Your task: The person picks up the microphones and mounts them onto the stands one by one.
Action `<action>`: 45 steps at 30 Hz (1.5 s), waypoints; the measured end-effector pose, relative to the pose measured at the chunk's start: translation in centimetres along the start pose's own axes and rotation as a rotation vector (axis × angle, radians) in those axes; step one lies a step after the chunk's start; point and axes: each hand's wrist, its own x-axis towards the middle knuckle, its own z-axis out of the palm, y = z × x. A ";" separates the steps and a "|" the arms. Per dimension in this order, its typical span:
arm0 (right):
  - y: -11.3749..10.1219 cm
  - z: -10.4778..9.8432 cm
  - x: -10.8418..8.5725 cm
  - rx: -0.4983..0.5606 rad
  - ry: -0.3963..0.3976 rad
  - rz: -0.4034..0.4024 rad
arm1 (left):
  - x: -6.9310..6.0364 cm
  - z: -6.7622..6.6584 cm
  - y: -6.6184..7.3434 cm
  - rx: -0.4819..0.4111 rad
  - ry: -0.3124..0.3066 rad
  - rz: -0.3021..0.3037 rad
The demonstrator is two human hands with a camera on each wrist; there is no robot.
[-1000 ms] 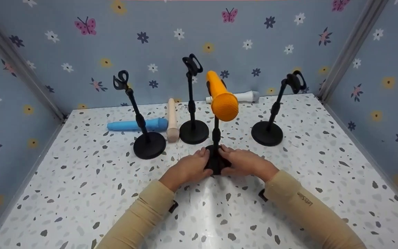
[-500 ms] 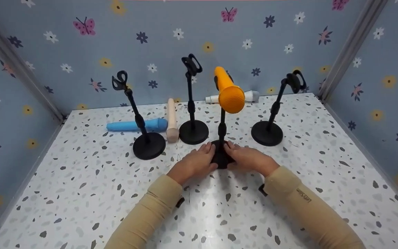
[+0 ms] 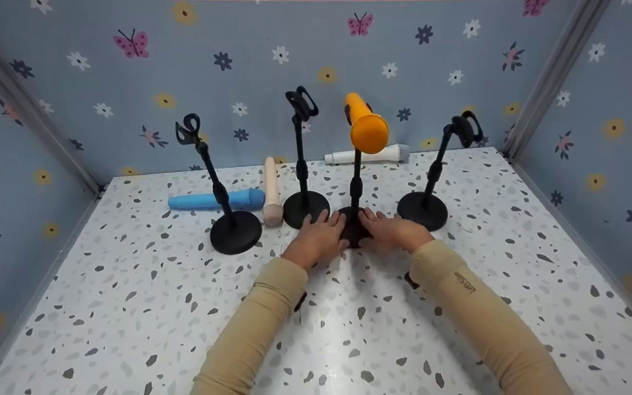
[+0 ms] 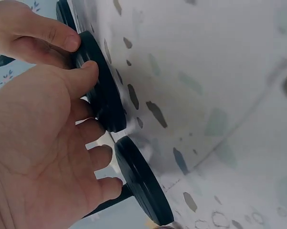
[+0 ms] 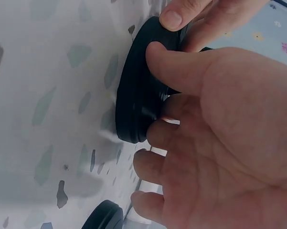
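Note:
An orange microphone (image 3: 370,133) sits in the clip of a black microphone stand (image 3: 356,187), its rounded head facing me. My left hand (image 3: 316,240) and right hand (image 3: 394,233) hold the stand's round base from either side. In the left wrist view, the thumb presses the edge of the base (image 4: 104,93), with the index finger beside it and the other fingers spread. The right wrist view has the thumb on the base (image 5: 138,90) too, fingers bent along its side. Just beyond my left fingers stands another stand (image 3: 306,208) with a bare clip.
More black stands with bare clips rise at the left (image 3: 236,232) and right (image 3: 423,211). A blue microphone (image 3: 201,201), a beige microphone (image 3: 272,189) and a white microphone (image 3: 368,156) lie on the speckled table (image 3: 129,307). A flowered wall (image 3: 206,82) closes the back.
Both hands have slid the stand with the orange microphone away from me and slightly right, bringing it level with the row of other stands. The other stands and loose microphones have stayed put.

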 end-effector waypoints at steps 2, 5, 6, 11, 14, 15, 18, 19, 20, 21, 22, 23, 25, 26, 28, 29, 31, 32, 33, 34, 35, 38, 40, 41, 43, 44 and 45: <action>0.3 -0.1 0.3 0.012 0.000 0.018 | 0.5 -0.1 0.1 0.009 -0.003 -0.002; 0.6 -0.1 0.6 0.033 0.012 0.044 | 1.2 -0.3 0.3 0.018 -0.008 -0.010; 0.7 -0.1 0.7 0.046 0.017 0.052 | 1.4 -0.4 0.3 0.020 -0.010 -0.013; 1.5 -0.5 1.4 0.083 0.028 0.074 | 2.4 -0.5 0.4 0.017 0.009 -0.028; 2.1 -0.8 1.8 0.127 0.030 0.080 | 2.9 -0.5 0.5 0.027 0.027 -0.032; 2.2 -0.9 1.9 0.140 0.032 0.079 | 3.1 -0.5 0.5 0.031 0.032 -0.038; 2.7 -1.1 2.4 0.169 0.035 0.069 | 3.5 -0.5 0.4 0.041 0.039 -0.053; 2.8 -1.1 2.6 0.170 0.035 0.064 | 3.6 -0.6 0.4 0.037 0.042 -0.060; 2.9 -1.2 2.7 0.172 0.036 0.058 | 3.7 -0.6 0.3 0.030 0.044 -0.066; 3.0 -1.3 2.8 0.176 0.036 0.054 | 3.8 -0.6 0.2 0.024 0.047 -0.070; 3.1 -1.3 2.9 0.182 0.037 0.052 | 3.8 -0.6 0.2 0.018 0.050 -0.072; 3.2 -1.4 3.0 0.189 0.038 0.052 | 3.9 -0.6 0.1 0.012 0.053 -0.075; 3.4 -1.5 3.2 0.202 0.038 0.050 | 4.1 -0.5 0.1 -0.001 0.059 -0.078; 3.5 -1.5 3.2 0.210 0.042 0.047 | 4.2 -0.5 0.0 -0.007 0.061 -0.077; 3.7 -1.5 3.3 0.218 0.050 0.038 | 4.3 -0.6 0.0 -0.017 0.065 -0.075; 3.8 -1.5 3.4 0.219 0.055 0.034 | 4.4 -0.6 0.0 -0.020 0.065 -0.074; 3.9 -1.4 3.4 0.221 0.067 0.028 | 4.5 -0.6 0.0 -0.031 0.065 -0.075; 3.8 -1.5 3.5 0.222 0.072 0.026 | 4.4 -0.7 -0.1 -0.034 0.063 -0.076; 3.8 -1.5 3.5 0.224 0.075 0.025 | 4.4 -0.7 -0.1 -0.033 0.063 -0.078; 3.8 -1.5 3.5 0.228 0.076 0.026 | 4.3 -0.7 -0.2 -0.031 0.061 -0.081; 3.8 -1.5 3.5 0.232 0.075 0.025 | 4.3 -0.6 -0.2 -0.028 0.060 -0.084; 3.8 -1.6 3.5 0.249 0.057 0.027 | 4.2 -0.5 -0.2 -0.010 0.065 -0.085; 4.0 -1.8 3.4 0.249 0.037 0.027 | 4.1 -0.5 -0.1 -0.005 0.069 -0.082; 4.2 -2.0 3.4 0.246 0.026 0.031 | 4.1 -0.5 0.0 -0.004 0.071 -0.080; 4.6 -2.4 3.3 0.231 0.017 0.038 | 4.1 -0.4 0.1 -0.008 0.073 -0.078; 4.8 -2.6 3.3 0.219 0.023 0.039 | 4.1 -0.4 0.2 -0.015 0.072 -0.078; 4.9 -2.9 3.3 0.209 0.034 0.041 | 4.0 -0.4 0.2 -0.018 0.071 -0.078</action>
